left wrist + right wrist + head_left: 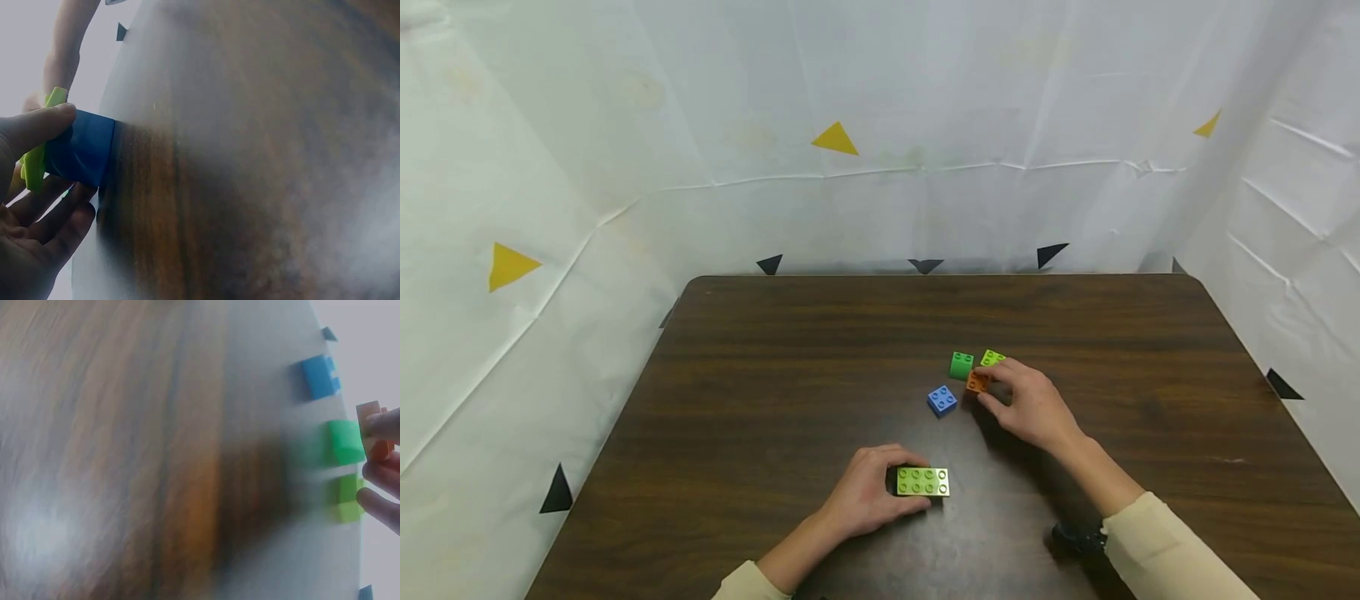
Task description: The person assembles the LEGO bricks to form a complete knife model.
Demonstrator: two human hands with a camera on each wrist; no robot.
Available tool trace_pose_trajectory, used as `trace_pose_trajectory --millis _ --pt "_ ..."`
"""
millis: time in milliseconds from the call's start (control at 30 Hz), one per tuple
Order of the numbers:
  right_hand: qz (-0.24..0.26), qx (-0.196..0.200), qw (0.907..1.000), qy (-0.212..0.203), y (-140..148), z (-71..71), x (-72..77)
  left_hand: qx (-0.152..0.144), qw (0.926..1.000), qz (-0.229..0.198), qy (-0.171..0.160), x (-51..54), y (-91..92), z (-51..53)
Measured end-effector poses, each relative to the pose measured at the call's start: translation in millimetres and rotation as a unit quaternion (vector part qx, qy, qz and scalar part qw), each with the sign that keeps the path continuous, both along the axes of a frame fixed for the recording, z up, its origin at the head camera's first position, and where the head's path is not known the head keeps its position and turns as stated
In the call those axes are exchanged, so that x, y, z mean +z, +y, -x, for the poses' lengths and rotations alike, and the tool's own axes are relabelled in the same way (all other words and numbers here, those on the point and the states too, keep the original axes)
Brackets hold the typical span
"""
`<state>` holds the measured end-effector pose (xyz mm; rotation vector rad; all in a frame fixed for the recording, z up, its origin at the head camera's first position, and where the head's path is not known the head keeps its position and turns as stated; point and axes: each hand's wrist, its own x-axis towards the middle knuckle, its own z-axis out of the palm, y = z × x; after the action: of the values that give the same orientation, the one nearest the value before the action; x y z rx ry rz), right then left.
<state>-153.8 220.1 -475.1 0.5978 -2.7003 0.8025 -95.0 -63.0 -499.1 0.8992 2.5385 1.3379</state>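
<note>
Near the front of the table, my left hand grips a long lime brick between thumb and fingers. In the left wrist view the lime brick sits on top of a blue block that stands on the table. My right hand pinches a small orange brick, which the right wrist view shows held at the fingertips. Beyond it are a green brick and a small lime brick, partly hidden by the hand. A blue brick lies to its left.
The brown wooden table has white sheeting behind it and at both sides, marked with yellow and black triangles. A dark band is at the right wrist, by the sleeve.
</note>
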Motion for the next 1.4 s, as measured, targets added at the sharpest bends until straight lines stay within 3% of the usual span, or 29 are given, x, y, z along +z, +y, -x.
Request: trace_pose_trajectory --millis 267,567,900,1033,1167,1400 --pt "0.091 0.072 0.9933 -0.002 -15 -4.8 17.0 -0.001 1.0000 -0.009 -0.002 -0.9 0.3 1.0" --pt "0.083 0.162 0.9833 -0.006 -37 -22.1 33.1 -0.001 0.9999 -0.011 0.002 -0.6 0.6 1.6" --pt "0.095 0.272 0.9570 -0.035 -55 -45.2 36.1 -0.002 1.0000 -0.001 -0.005 1.1 1.4 1.1" --pt "0.099 0.283 0.9533 -0.036 -57 -54.5 32.8 -0.003 0.9999 -0.005 -0.014 0.1 1.0 1.2" --pt "0.088 0.280 0.9555 -0.035 -57 -62.3 28.9 -0.004 0.9998 -0.005 -0.021 -1.2 0.0 1.3" --pt "0.079 0.273 0.9587 -0.021 -58 -68.6 21.8 -0.002 1.0000 -0.004 -0.002 -1.8 -0.6 0.7"
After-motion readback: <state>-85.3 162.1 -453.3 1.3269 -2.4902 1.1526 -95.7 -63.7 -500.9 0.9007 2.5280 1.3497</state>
